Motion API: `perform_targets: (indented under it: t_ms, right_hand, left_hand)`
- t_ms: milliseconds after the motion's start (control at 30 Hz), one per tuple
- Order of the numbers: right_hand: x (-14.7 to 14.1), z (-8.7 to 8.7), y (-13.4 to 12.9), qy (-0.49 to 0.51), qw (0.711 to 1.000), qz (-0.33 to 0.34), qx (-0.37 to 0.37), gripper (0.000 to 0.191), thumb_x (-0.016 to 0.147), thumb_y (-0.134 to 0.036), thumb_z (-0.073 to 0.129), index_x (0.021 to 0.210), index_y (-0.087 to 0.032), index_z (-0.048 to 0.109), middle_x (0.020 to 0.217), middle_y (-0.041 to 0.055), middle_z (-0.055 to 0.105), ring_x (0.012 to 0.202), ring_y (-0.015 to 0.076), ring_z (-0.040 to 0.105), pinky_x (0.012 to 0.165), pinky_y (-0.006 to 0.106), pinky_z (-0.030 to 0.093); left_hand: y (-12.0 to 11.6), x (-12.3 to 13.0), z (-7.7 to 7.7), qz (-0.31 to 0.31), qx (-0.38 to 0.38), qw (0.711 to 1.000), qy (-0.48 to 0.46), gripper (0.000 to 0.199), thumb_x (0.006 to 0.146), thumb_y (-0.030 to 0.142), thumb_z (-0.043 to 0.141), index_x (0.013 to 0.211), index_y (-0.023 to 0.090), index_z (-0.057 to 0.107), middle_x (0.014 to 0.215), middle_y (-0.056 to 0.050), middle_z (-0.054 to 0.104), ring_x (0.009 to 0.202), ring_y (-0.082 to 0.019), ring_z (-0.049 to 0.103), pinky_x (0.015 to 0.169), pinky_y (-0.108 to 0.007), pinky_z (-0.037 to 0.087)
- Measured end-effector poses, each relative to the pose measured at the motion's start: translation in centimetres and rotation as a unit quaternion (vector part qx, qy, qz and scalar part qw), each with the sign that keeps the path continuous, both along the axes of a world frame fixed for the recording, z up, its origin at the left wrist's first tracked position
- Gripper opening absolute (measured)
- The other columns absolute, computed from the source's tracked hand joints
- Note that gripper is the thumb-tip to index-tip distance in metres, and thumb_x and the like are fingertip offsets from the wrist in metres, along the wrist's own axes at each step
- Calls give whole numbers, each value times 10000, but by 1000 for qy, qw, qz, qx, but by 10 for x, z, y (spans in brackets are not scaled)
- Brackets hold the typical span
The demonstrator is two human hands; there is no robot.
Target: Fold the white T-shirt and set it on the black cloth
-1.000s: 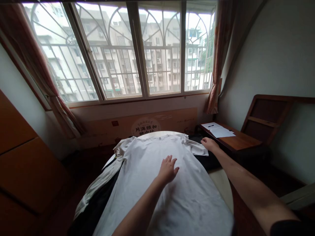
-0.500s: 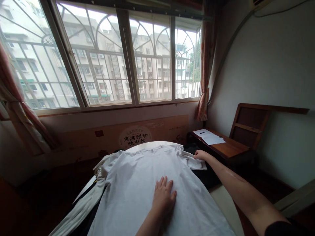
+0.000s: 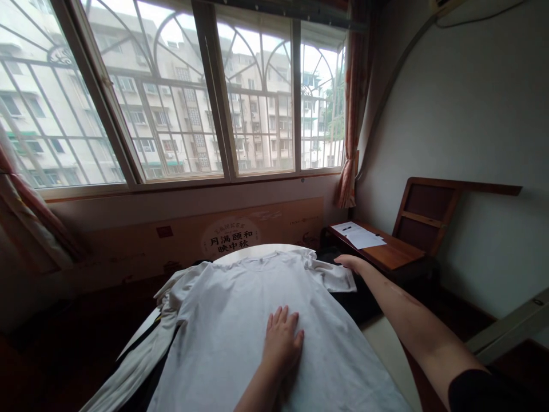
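A white T-shirt (image 3: 240, 303) lies spread face up on a round white table (image 3: 405, 357), its neckline toward the window. My left hand (image 3: 282, 337) rests flat on the middle of the shirt, fingers stretched out. At the upper edge of the shirt's right sleeve (image 3: 338, 277) is my right hand (image 3: 348, 262), looking flattened with its fingers pointing left; the fingertips are partly hidden. That sleeve is laid out smooth over dark cloth (image 3: 358, 306). On the left, a cream long-sleeved garment (image 3: 141, 352) lies bunched beside the shirt, with dark fabric under it.
Beyond the table, a low wooden table (image 3: 398, 254) holds white papers (image 3: 362, 237) and a pen. A wooden chair back (image 3: 424, 214) stands against the right wall. A printed cardboard panel (image 3: 274, 226) leans below the barred window (image 3: 257, 103). Curtains (image 3: 349, 114) hang at both sides.
My right hand has gone from a pinch on the sleeve to a flatter pose at its upper edge, and the sleeve lies smoother. My left hand stays on the shirt. The view has turned slightly.
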State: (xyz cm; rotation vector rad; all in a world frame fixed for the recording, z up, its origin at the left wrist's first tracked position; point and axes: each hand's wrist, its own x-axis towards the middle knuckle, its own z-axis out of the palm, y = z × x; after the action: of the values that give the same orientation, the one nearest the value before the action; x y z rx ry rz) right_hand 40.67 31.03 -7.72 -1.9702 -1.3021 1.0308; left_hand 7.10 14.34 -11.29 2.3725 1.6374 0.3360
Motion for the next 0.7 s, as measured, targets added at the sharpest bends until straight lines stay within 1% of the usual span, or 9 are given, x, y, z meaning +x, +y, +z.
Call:
perform_targets:
  t_ms: [100, 200, 367, 533, 700]
  right_hand:
    - [3, -1, 0, 8, 998, 10, -61, 269, 981, -358, 623, 1143, -145, 651, 1105, 69, 689, 929, 190, 686, 818, 385, 593]
    - [1, -5, 3, 12, 998, 17, -58, 269, 976, -338, 635, 1164, -147, 646, 1129, 71, 685, 945, 191, 685, 821, 382, 595]
    - [6, -10, 15, -15, 1000, -16, 6, 270, 981, -342, 624, 1180, -160, 645, 1184, 77, 668, 996, 206, 672, 856, 398, 587]
    - [31, -9, 23, -62, 991, -78, 86, 295, 975, -356, 630, 1195, -158, 642, 1224, 84, 658, 1063, 229, 658, 912, 438, 565]
    - [51, -8, 25, -83, 979, -136, 130, 296, 974, -362, 628, 1194, -165, 644, 1246, 89, 650, 1089, 235, 647, 939, 453, 551]
  left_hand:
    - [0, 0, 1, 1, -1, 1000, 1, 534, 905, 377, 470, 1405, 231, 586, 1578, -106, 440, 1504, -292, 306, 1243, -483, 174]
    - [0, -1, 1, 0, -3, 1000, -1, 534, 908, 378, 470, 1410, 233, 582, 1581, -103, 437, 1504, -291, 306, 1245, -482, 170]
    - [0, -1, 0, 1, 1, 1000, -10, 533, 903, 375, 484, 1405, 230, 590, 1574, -106, 446, 1499, -296, 314, 1244, -479, 173]
    - [1, -1, -3, -1, 4, 1000, -13, 525, 906, 380, 480, 1398, 236, 593, 1572, -107, 448, 1494, -300, 322, 1244, -484, 172]
    - [0, -2, -5, -4, 5, 1000, -15, 529, 899, 384, 483, 1396, 238, 592, 1568, -111, 452, 1490, -310, 325, 1239, -495, 177]
